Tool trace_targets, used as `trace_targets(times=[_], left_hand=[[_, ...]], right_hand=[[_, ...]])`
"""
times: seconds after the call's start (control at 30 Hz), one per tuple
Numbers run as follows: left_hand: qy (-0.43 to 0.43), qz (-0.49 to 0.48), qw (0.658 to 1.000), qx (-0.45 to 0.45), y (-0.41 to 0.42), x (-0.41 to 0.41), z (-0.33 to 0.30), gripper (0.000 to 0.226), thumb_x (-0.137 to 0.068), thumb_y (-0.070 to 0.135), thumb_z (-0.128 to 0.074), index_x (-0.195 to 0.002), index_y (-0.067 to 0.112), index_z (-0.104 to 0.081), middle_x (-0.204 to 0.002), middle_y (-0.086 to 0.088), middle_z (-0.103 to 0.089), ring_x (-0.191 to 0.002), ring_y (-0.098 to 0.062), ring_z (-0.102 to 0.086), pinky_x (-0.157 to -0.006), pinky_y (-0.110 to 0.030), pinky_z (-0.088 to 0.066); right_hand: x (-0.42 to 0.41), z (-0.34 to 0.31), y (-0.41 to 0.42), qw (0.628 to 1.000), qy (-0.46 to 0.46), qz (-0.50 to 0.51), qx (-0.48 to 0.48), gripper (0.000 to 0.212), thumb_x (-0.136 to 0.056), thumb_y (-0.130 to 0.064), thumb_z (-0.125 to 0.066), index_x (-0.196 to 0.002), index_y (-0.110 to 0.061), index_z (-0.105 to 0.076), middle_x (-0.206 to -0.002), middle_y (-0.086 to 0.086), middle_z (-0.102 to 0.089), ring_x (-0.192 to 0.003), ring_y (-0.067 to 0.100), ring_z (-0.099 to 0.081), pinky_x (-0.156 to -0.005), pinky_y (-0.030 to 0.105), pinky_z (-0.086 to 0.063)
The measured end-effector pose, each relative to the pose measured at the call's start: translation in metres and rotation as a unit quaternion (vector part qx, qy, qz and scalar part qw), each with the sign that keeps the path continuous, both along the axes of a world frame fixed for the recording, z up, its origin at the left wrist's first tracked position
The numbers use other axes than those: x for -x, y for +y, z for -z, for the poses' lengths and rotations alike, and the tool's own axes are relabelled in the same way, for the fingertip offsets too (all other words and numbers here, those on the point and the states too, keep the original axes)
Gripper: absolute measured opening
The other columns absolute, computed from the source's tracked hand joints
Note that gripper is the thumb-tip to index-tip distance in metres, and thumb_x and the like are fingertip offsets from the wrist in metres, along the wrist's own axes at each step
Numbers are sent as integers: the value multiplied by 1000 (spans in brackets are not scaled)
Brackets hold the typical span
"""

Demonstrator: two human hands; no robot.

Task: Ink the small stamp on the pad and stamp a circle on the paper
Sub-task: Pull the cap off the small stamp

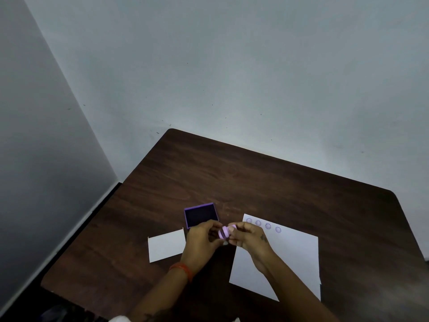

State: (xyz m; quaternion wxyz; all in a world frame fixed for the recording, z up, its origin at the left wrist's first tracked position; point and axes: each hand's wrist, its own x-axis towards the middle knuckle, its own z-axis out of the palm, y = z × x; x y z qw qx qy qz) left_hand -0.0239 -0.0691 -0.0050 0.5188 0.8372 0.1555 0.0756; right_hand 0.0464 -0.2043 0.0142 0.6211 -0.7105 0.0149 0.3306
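The left hand point(204, 238) and right hand point(247, 235) both pinch the one small stamp point(224, 233) above the table's point(255, 182) near edge, probably to uncap it. One card point(166, 245) lies leftmost, then one open pad point(201, 214), then one paper point(292, 252) with four circles point(268, 226) along its far edge.

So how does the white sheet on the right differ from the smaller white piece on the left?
The large paper is clearly bigger than the small card. The large paper carries four purple circles in a row along its far edge; the small card looks blank. The right hand and forearm overlap the large paper in view, while the small card lies clear beside the left hand. Both are white and lie flat on the dark table.
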Motion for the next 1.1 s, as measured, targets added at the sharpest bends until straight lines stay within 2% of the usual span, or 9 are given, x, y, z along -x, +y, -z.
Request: trace_targets(times=[0.1, 0.2, 0.27, 0.37, 0.5, 0.73, 0.87, 1.03, 1.1], left_hand=[[18, -4, 1000, 22, 1, 2, 3, 25, -72, 13, -76, -91, 27, -67, -83, 20, -65, -82, 10, -62, -70, 3, -43], [49, -8, 997, 55, 1, 3, 8, 28, -71, 9, -76, -86, 30, -65, -88, 13, -69, -84, 2, -65, -73, -7, -50], [63, -6, 996, 59, 1, 5, 11, 29, -73, 7, -74, -82, 33, -63, -89, 13, -68, -81, 5, -64, -69, -5, -49], [75, 2, 996, 56, 0, 6, 18, 26, -76, 6, -71, -83, 30, -63, -91, 10, -67, -79, 7, -63, -65, 0, -46], [89, 17, 996, -1, -1, 7, 27, 26, -73, 8, -74, -93, 21, -65, -99, 9, -59, -89, -4, -58, -73, -9, -47], [90, 36, 993, -62, -2, 8, 34, 26, -72, 12, -75, -96, 19, -66, -107, 0, -64, -98, -11, -58, -88, -23, -49], [90, 39, 992, -75, -1, 7, 36, 41, -72, 18, -76, -110, 19, -61, -117, 2, -59, -101, -8, -53, -87, -16, -43], [48, -12, 996, -70, 9, 6, 29, 39, -73, 26, -75, -109, 25, -60, -115, 4, -59, -89, -5, -55, -70, -6, -39], [16, -40, 995, -94, 18, 5, 25, 40, -73, 24, -75, -110, 25, -60, -115, 3, -59, -95, -6, -53, -76, -8, -39]], right_hand=[[-2, -6, -5, 988, 124, 55, -79, 14, -87, -7, -59, -88, -7, -73, -81, 7, -77, -79, 20, -72, -63, 23, -59], [-1, -8, -11, 944, 252, 114, -179, 22, -85, 0, -57, -73, -3, -76, -77, 13, -77, -71, 20, -73, -59, 27, -61], [1, -8, -14, 917, 297, 145, -222, 19, -81, 2, -59, -70, 1, -75, -77, 17, -76, -66, 22, -73, -55, 28, -61], [3, -9, -14, 905, 304, 157, -253, 11, -71, 1, -63, -71, 2, -75, -76, 18, -76, -62, 21, -72, -51, 26, -60], [4, -10, -13, 901, 302, 152, -272, 13, -70, 1, -61, -69, 1, -75, -74, 17, -75, -60, 19, -71, -50, 25, -59], [3, -15, -13, 895, 297, 151, -296, 14, -69, 0, -60, -69, 0, -75, -72, 15, -75, -57, 17, -70, -49, 24, -58], [2, -16, -12, 893, 298, 144, -306, 14, -70, 1, -61, -75, 0, -74, -77, 16, -75, -60, 18, -70, -49, 25, -59], [0, -19, -11, 889, 298, 133, -320, 19, -69, 4, -60, -81, 1, -73, -82, 18, -75, -67, 22, -72, -53, 28, -60], [-2, -21, -9, 890, 296, 132, -321, 18, -69, 3, -60, -81, 0, -74, -86, 19, -75, -71, 23, -73, -55, 28, -60]])
